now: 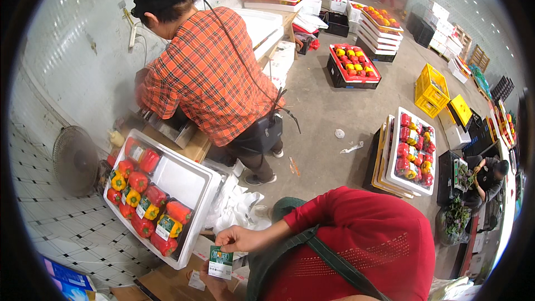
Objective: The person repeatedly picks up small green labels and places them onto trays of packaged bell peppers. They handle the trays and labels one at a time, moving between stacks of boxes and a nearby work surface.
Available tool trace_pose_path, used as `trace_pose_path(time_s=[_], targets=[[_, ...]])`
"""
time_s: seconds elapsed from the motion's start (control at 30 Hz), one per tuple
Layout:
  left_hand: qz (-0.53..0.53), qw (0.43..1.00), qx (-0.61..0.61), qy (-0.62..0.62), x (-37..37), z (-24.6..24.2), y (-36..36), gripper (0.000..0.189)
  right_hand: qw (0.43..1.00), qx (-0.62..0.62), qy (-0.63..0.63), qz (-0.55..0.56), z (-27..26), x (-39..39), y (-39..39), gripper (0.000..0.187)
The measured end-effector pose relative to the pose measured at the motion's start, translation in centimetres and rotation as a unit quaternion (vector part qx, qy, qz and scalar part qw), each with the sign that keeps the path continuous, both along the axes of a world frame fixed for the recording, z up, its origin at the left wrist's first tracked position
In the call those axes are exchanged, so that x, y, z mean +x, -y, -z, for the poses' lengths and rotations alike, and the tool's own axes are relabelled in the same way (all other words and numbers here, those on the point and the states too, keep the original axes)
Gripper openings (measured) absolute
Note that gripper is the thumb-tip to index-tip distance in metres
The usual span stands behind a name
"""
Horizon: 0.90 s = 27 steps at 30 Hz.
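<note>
Between the fingers of my right hand [234, 238] is the top edge of a green and white printed label [220, 262]. My left hand [211, 280] is below it, its fingers at the label's lower left edge. Another white label [197, 280] lies by a cardboard box just left of that hand. Up and to the left, a white foam tray [205, 184] holds rows of wrapped red and yellow bell peppers [155, 195], several of them bearing similar labels. The tray's right part shows bare white foam.
A co-worker in a plaid shirt [217, 71] stands at a wooden bench [194, 146]. A fan [75, 161] is at the left wall. White plastic sheeting [242, 209] lies beyond my hands. Stacked pepper trays [391, 171] and a yellow crate [430, 90] stand on the floor; another person [487, 179] sits far right.
</note>
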<state>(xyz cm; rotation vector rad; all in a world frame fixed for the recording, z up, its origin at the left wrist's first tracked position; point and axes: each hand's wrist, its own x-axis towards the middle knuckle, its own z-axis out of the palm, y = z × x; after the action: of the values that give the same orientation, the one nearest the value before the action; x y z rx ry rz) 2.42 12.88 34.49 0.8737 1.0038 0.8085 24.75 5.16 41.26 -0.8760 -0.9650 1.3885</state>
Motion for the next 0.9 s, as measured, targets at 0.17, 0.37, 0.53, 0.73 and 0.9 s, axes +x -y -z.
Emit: trace_pose_path(time_s=[0.17,0.37,0.53,0.73,0.9], targets=[[0.013,1.0,0.013,0.007,0.2,-0.1,0.4,0.021,1.0,0.008,0.003,0.013,0.1,0.0,-0.2,0.008],[0.02,0.999,0.012,0.025,0.6,-0.9,0.7,0.022,1.0,0.012,0.013,0.011,0.0,0.1,-0.3,0.006],[0.006,1.0,-0.006,-0.02,0.8,-1.1,0.6,0.02,1.0,0.005,0.005,0.013,0.2,0.0,-0.5,0.005],[-0.004,1.0,0.0,-0.03,0.9,-0.6,0.6,0.019,1.0,0.006,0.016,0.012,0.8,0.1,-0.6,0.005],[0.0,1.0,-0.015,-0.002,1.1,-1.1,0.7,0.02,1.0,0.005,0.02,0.012,0.9,0.0,-0.7,0.005]])
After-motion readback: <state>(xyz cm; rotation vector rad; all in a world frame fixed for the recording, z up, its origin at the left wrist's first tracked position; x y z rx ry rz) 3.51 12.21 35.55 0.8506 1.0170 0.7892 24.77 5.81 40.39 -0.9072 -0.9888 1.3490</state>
